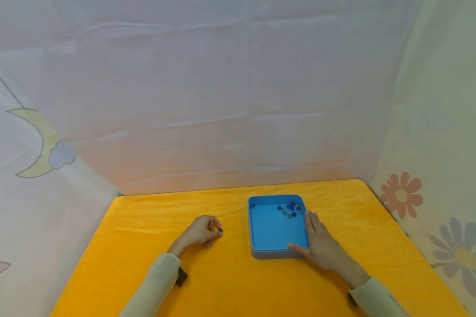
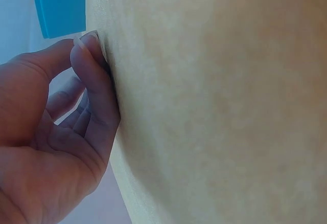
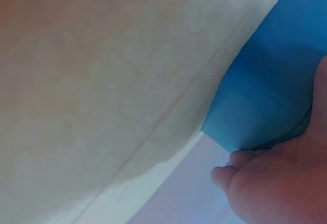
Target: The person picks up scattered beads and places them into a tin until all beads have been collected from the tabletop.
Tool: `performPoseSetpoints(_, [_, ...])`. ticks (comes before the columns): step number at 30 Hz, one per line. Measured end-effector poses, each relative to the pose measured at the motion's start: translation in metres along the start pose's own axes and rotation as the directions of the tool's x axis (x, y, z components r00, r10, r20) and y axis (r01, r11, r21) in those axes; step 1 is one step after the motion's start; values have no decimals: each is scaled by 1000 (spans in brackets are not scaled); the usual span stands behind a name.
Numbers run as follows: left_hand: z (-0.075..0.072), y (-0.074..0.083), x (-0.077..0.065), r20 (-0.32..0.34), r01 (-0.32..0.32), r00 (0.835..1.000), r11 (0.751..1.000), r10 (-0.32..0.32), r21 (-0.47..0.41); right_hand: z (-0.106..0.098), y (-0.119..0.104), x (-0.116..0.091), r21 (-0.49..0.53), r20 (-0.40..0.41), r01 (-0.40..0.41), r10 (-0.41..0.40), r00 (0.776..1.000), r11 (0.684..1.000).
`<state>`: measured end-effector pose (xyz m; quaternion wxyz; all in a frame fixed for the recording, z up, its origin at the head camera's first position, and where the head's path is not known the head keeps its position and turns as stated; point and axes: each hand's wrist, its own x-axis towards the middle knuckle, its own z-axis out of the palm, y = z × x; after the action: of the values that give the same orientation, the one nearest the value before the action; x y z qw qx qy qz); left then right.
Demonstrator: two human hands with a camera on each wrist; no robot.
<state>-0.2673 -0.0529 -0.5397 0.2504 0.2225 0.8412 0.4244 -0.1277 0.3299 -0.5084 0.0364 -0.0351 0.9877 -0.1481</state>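
A small dark blue marble [image 1: 220, 230] sits between the thumb and index finger of my left hand [image 1: 197, 232], low over the cloth to the left of a blue tray [image 1: 275, 230]. In the left wrist view the fingertips [image 2: 91, 42] meet right at the cloth, and the marble is hidden. My right hand [image 1: 326, 250] rests at the tray's near right corner, fingers straight along the right wall and thumb over the front rim. Several blue and yellow-green marbles [image 1: 294, 214] lie at the tray's far right; one dark marble [image 1: 252, 206] lies in its far left corner.
A yellow cloth [image 1: 143, 229] covers the table under tray and hands. Pale fabric walls [image 1: 238, 110] rise behind the table and at both sides, printed with a moon [image 1: 37, 145] on the left and flowers [image 1: 401, 195] on the right.
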Motion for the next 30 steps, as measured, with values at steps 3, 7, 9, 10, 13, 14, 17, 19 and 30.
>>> performPoseSetpoints(3, [0, 1, -1, 3, -1, 1000, 1000, 1, -3, 0, 0, 0, 11, 1, -2, 2, 1000, 1000])
performPoseSetpoints(7, [0, 0, 0, 5, -3, 1000, 1000, 4, -7, 0, 0, 0, 15, -2, -3, 3, 1000, 1000])
performPoseSetpoints(9, [0, 0, 0, 4, 0, 1000, 1000, 0, -9, 0, 0, 0, 15, -1, -3, 3, 1000, 1000])
performPoseSetpoints(10, [0, -1, -1, 4, -1, 1000, 1000, 1, -7, -1, 0, 0, 16, -1, -2, 2, 1000, 1000])
performPoseSetpoints(13, [0, -1, -1, 3, -5, 1000, 1000, 5, -2, -1, 0, 0, 12, 0, 1, -1, 1000, 1000])
performPoseSetpoints(14, [0, -1, -1, 3, -5, 1000, 1000, 5, 1, -1, 0, 0, 11, -1, 3, -3, 1000, 1000])
performPoseSetpoints(17, [-1, -1, -1, 3, -11, 1000, 1000, 11, 7, -1, 0, 1, 6, -4, 6, -6, 1000, 1000])
performPoseSetpoints(19, [-1, -1, -2, 0, -18, 1000, 1000, 18, 8, -1, 0, 1, 1, -6, 7, -7, 1000, 1000])
performPoseSetpoints(30, [-2, 5, -4, -21, -49, 999, 999, 49, 3, 0, 1, -1, -4, -18, 14, -14, 1000, 1000])
